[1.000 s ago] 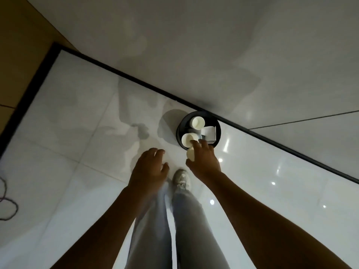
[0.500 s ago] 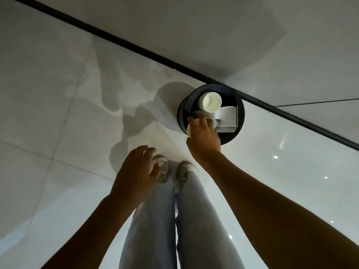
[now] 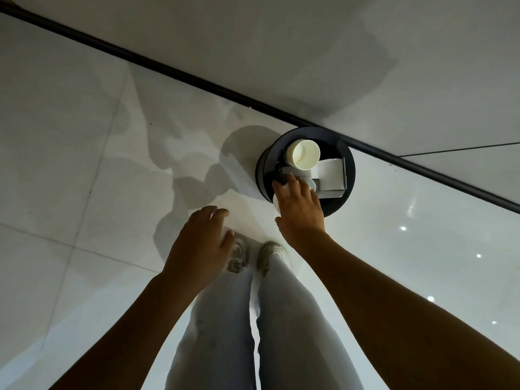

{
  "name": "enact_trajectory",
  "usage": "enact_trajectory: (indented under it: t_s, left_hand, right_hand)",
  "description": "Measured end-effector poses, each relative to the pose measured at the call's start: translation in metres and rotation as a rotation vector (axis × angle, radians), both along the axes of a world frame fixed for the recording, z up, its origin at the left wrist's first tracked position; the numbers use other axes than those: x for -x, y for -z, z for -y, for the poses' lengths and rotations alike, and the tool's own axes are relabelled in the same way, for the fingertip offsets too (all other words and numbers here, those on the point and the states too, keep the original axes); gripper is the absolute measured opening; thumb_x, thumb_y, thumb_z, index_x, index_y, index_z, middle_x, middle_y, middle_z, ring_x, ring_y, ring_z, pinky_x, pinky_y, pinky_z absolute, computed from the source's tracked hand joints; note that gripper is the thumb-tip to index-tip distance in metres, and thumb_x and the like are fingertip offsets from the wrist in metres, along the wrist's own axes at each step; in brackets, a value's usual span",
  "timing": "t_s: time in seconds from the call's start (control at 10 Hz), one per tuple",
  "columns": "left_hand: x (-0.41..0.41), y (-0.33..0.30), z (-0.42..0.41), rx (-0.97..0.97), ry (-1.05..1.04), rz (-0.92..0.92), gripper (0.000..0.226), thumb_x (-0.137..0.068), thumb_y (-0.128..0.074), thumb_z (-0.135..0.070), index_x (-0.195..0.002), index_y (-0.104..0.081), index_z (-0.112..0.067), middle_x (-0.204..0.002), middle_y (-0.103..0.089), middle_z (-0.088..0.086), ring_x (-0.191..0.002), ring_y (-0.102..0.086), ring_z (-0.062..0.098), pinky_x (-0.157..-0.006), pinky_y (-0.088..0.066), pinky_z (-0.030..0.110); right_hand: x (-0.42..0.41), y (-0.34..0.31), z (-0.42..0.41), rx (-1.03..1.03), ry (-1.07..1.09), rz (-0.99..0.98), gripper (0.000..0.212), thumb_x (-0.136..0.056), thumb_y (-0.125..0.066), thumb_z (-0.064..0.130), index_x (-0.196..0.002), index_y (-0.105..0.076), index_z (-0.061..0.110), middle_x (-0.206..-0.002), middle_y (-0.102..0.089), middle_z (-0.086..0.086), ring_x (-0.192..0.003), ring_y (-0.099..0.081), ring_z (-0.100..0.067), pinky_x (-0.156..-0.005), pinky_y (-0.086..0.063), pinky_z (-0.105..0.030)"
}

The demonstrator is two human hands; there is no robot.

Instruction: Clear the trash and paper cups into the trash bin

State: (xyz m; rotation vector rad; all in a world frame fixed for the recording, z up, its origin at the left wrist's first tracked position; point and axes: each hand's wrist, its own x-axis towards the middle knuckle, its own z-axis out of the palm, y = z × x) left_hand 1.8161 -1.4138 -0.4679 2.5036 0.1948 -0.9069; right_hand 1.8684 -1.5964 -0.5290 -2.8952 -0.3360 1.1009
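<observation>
Dropping a paper cup (image 3: 277,202) into the trash bin (image 3: 261,167): my right hand (image 3: 299,212) holds it over the near rim, fingers spread above it, so next I let go. Left hand (image 3: 201,243) hangs loose, empty. Bin already holds stacked cups (image 3: 304,153) and a white box (image 3: 330,175).

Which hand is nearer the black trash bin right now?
Right. The right hand is over the black trash bin's near rim with a paper cup under it; the left hand hovers open beside it, clear of the bin.
</observation>
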Motion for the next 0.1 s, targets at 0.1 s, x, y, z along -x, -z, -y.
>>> enact_trajectory:
  t_s: [0.1]
  left_hand:
    - [-0.0103,-0.0303,0.0004,-0.023,0.055,0.022,0.046,-0.096,-0.048,-0.035,-0.138,-0.043,-0.017,-0.144,-0.043,0.003,-0.131,-0.041,0.019,-0.104,-0.039,0.029]
  right_hand:
    - [-0.0016,-0.0370,0.0013,-0.075,0.126,-0.021,0.070,-0.094,-0.057,0.034,-0.151,-0.017,0.024,-0.160,-0.012,-0.007,-0.146,-0.013,-0.034,-0.118,-0.020,-0.048]
